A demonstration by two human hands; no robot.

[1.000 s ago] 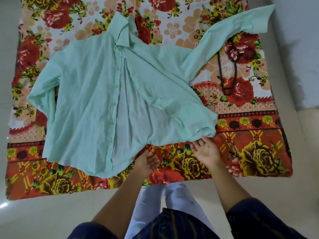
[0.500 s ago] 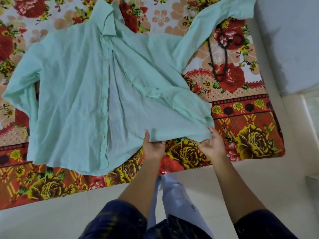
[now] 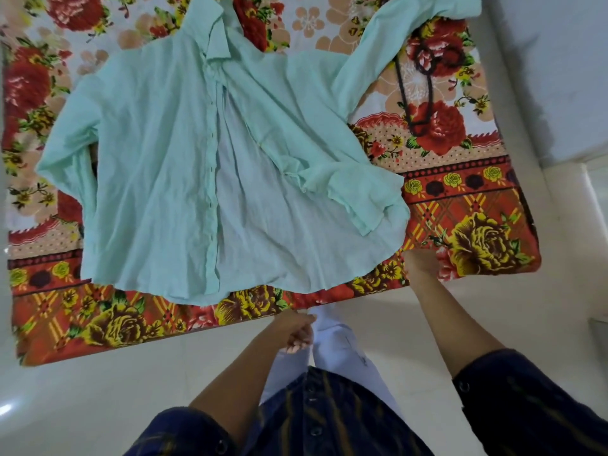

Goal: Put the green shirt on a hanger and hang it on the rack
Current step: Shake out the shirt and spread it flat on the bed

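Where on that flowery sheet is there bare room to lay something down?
Free: the sheet's near strip below the green shirt's hem, and its right part beyond the dark hanger. The middle is crowded with shirt.

One head-worn view looks steeply down, seemingly from standing height, over the floral sheet [image 3: 460, 225].

— Where is the shirt [image 3: 184, 166] laid?
— Spread on the blanket [image 3: 477, 232], collar toward 12 o'clock.
— And the hanger [image 3: 415, 93]?
— At 2 o'clock, partly covered by a sleeve.
— The hands?
— At 5 o'clock, off the shirt.
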